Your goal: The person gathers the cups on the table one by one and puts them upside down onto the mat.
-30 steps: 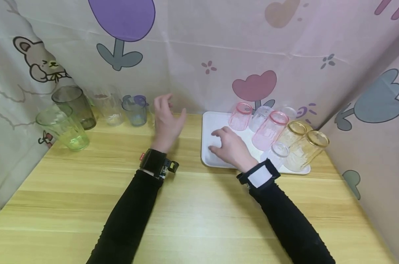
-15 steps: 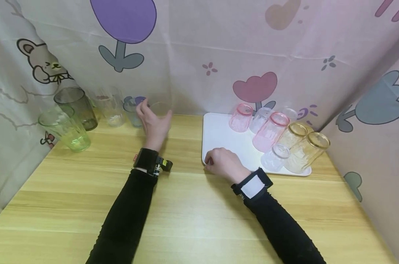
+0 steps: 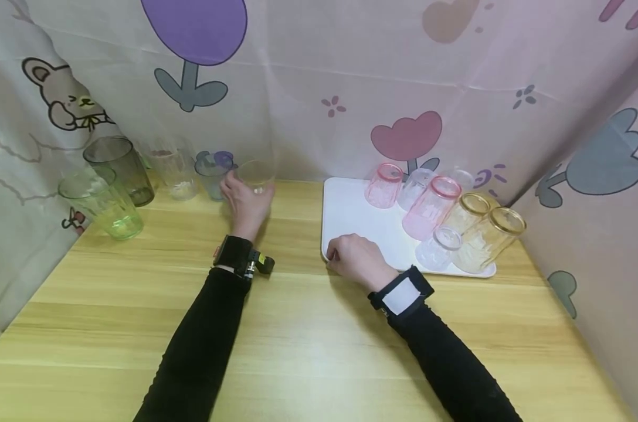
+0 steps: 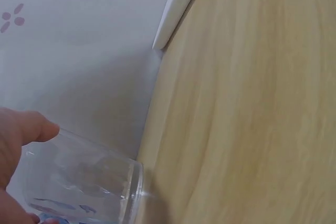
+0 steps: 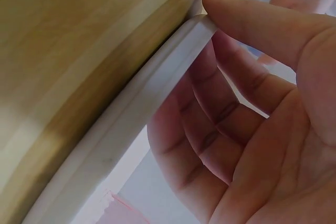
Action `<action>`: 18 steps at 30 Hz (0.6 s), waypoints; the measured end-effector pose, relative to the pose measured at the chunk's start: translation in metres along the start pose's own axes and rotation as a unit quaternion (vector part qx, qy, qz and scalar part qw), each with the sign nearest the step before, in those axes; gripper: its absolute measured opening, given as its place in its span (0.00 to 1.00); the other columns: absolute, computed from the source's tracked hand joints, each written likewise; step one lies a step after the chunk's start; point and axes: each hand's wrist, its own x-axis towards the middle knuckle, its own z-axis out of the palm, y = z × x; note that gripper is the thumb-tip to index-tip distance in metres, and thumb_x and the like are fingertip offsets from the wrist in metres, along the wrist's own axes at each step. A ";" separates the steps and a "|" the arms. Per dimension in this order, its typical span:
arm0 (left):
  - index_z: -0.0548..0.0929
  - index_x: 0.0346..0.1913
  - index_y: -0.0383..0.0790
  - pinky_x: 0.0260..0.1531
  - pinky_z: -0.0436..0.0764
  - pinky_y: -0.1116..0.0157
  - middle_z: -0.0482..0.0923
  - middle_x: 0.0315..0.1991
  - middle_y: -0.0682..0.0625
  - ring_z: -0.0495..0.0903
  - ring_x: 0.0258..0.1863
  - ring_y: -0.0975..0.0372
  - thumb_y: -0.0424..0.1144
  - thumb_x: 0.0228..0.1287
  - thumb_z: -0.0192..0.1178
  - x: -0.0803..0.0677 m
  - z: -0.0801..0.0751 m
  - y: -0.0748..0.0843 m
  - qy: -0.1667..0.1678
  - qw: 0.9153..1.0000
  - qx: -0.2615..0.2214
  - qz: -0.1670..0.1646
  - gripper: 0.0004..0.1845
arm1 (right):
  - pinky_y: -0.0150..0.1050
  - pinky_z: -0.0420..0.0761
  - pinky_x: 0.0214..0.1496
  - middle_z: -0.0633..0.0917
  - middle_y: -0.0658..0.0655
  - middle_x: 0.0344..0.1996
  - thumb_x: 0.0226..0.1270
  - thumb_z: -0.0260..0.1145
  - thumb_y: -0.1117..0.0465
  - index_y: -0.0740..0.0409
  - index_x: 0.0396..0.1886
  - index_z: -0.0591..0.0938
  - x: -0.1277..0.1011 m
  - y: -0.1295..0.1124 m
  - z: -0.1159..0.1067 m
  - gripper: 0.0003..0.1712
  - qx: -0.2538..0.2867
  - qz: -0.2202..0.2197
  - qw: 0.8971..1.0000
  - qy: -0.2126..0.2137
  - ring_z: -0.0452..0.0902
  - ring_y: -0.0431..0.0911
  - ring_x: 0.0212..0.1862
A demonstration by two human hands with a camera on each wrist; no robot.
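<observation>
In the head view, my left hand [image 3: 247,208] grips a clear glass [image 3: 258,169] standing upright near the back wall. The left wrist view shows my thumb [image 4: 39,127] along one side of this glass [image 4: 89,177], with other fingertips at its opposite side. My right hand [image 3: 358,261] holds the front left corner of a white tray [image 3: 342,202]. Up close in the right wrist view, the thumb [image 5: 252,27] lies at the outside of the rim [image 5: 121,114] and the curled fingers are on the inner side.
Left of my left hand stand a bluish glass [image 3: 213,176], a tall clear glass [image 3: 176,173], a grey glass [image 3: 124,170] and a green glass [image 3: 108,205]. Several pink, clear and amber glasses, such as a pink one [image 3: 430,214], stand narrow end up on the tray's right half.
My left hand has moved left and lower, its fingers now round the clear glass. My right hand has come from above the tray to its front left corner and taken hold there.
</observation>
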 end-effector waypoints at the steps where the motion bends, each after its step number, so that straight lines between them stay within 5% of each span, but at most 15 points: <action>1: 0.49 0.80 0.34 0.76 0.62 0.48 0.51 0.77 0.35 0.56 0.76 0.45 0.47 0.61 0.73 0.001 0.001 -0.001 -0.003 1.000 0.003 -0.003 0.55 | 0.45 0.82 0.32 0.86 0.45 0.28 0.60 0.75 0.62 0.49 0.32 0.90 0.000 0.000 0.000 0.03 -0.001 -0.001 1.000 0.000 0.81 0.44 0.35; 18: 0.46 0.82 0.38 0.78 0.57 0.46 0.53 0.80 0.36 0.58 0.79 0.44 0.47 0.63 0.73 0.013 -0.003 -0.014 -0.088 0.994 -0.044 -0.042 0.56 | 0.46 0.83 0.33 0.87 0.46 0.31 0.61 0.76 0.60 0.48 0.33 0.89 0.000 -0.003 -0.001 0.03 -0.014 0.010 1.000 -0.009 0.82 0.44 0.37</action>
